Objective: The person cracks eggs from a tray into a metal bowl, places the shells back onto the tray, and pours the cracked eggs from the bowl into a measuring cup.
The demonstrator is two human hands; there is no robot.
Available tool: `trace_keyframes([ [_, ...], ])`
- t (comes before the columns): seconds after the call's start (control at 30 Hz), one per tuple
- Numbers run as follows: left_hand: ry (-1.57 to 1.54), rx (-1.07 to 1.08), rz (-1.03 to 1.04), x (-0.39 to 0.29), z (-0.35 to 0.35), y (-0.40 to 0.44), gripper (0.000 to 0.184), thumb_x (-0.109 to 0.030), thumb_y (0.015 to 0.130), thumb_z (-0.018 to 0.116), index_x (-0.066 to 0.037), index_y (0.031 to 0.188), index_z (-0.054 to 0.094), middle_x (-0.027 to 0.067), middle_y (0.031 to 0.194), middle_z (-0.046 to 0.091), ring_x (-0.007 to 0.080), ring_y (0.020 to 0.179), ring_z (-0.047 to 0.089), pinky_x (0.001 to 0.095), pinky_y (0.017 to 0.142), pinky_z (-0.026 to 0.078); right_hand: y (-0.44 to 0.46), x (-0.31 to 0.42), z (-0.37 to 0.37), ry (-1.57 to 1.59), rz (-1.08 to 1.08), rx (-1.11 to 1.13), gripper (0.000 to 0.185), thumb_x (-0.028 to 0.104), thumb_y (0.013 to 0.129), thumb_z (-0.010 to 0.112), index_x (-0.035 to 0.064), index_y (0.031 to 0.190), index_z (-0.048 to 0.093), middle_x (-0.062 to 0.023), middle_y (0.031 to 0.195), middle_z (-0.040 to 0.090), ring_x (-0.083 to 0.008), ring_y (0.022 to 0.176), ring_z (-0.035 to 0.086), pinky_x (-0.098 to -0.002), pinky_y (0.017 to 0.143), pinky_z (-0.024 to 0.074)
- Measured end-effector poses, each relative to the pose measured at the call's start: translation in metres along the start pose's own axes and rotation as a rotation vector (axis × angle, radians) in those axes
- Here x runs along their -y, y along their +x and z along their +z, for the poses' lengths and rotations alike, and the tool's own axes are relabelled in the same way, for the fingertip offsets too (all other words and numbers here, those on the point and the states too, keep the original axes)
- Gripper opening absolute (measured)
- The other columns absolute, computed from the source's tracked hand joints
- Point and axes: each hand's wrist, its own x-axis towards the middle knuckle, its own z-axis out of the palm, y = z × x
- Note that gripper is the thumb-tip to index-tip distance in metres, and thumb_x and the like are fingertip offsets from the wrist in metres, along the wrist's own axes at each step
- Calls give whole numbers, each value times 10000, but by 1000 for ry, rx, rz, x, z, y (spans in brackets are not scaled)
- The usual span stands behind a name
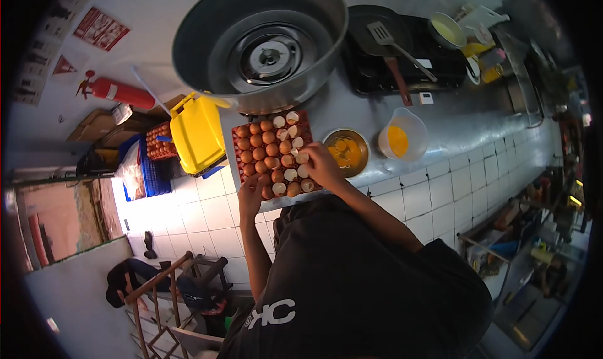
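Note:
A red tray [236, 164] on the steel counter holds several brown eggs [258, 153] and, mostly on its right side, several empty shells. At the tray's lower left edge is my left hand [251, 192], its fingers bent over an egg. My right hand [320, 164] is at the tray's right side, fingertips closed at a white eggshell [302, 158]. Just right of that hand stands a metal bowl [366, 161] with yolks in it. Farther right, a clear plastic jug [417, 136] also contains yolk.
A large metal pot [260, 86] stands behind the tray. Beyond it are a black stove [364, 76] with a pan and spatula [402, 48], and a small white bowl [447, 30]. A yellow bin [198, 133] is left of the counter. A person [129, 280] is at the lower left.

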Motion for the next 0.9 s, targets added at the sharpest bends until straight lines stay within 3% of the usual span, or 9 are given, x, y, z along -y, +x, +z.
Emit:
trace_keyframes([
  [0.2, -120, 190, 77, 8, -3, 4, 336, -197, 1028, 591, -28, 1314, 644, 37, 979, 679, 122, 883, 647, 278, 751, 541, -117, -67, -55, -191, 340, -539, 428, 77, 937, 701, 40, 1317, 506, -137, 1187, 514, -227, 867, 632, -304, 696, 564],
  [0.27, -128, 222, 161, 0, 8, 7, 324, -144, 1037, 559, -39, 1334, 634, 36, 991, 675, 105, 871, 636, 260, 768, 527, -115, -77, -59, 701, 952, -469, 449, 169, 972, 695, 28, 1339, 480, -147, 1071, 588, -202, 712, 643, -285, 591, 534],
  [0.3, -165, 306, 41, -27, 6, 0, 328, -96, 1037, 536, -52, 1348, 631, 34, 986, 668, 106, 875, 632, 265, 787, 524, -102, -71, -54, 775, 913, -520, 471, 193, 968, 681, 19, 1353, 474, -145, 940, 644, -188, 611, 642, -303, 529, 505],
  [0.4, -91, 338, 175, -30, 24, 8, 346, -92, 1009, 567, -42, 1345, 630, 68, 988, 693, 145, 837, 664, 287, 754, 533, -94, -97, -51, 338, 870, -360, 440, 156, 927, 680, 2, 1304, 513, -212, 975, 698, -255, 706, 712, -369, 605, 563],
  [0.57, -122, 413, 248, -29, 45, 14, 326, -105, 1013, 600, -49, 1332, 643, 39, 889, 688, 122, 815, 659, 291, 780, 531, -85, -79, -60, 158, 822, -470, 488, 163, 901, 669, 20, 1342, 518, -231, 938, 712, -303, 723, 730, -408, 644, 565],
  [0.63, -92, 430, 191, -39, 49, 9, 318, -124, 1021, 603, -46, 1326, 646, 40, 890, 692, 117, 813, 655, 284, 769, 524, -78, -57, -83, 142, 768, -318, 520, 163, 902, 673, 23, 1377, 516, -234, 1020, 714, -337, 862, 737, -420, 743, 570],
  [0.73, -79, 457, 104, -57, 55, -1, 307, -160, 1038, 602, -43, 1318, 650, 38, 898, 700, 102, 810, 642, 263, 734, 502, -74, -46, -98, 107, 633, -395, 527, 147, 897, 674, 22, 1387, 525, -231, 1125, 702, -359, 1029, 706, -425, 864, 554],
  [0.8, -113, 523, 107, -55, 62, -1, 311, -157, 1044, 592, -41, 1329, 636, 37, 905, 701, 90, 810, 634, 248, 720, 495, -66, -37, -121, 176, 647, -415, 514, 119, 885, 665, 20, 1375, 546, -227, 1195, 685, -339, 1144, 667, -417, 939, 528],
  [0.9, -235, 595, 96, -42, 77, 2, 322, -150, 1052, 576, -34, 1351, 610, 48, 939, 716, 71, 806, 610, 230, 709, 488, -56, -26, -159, 341, 501, -506, 490, 87, 861, 650, 6, 1341, 604, -175, 1106, 723, -235, 987, 714, -346, 831, 557],
])
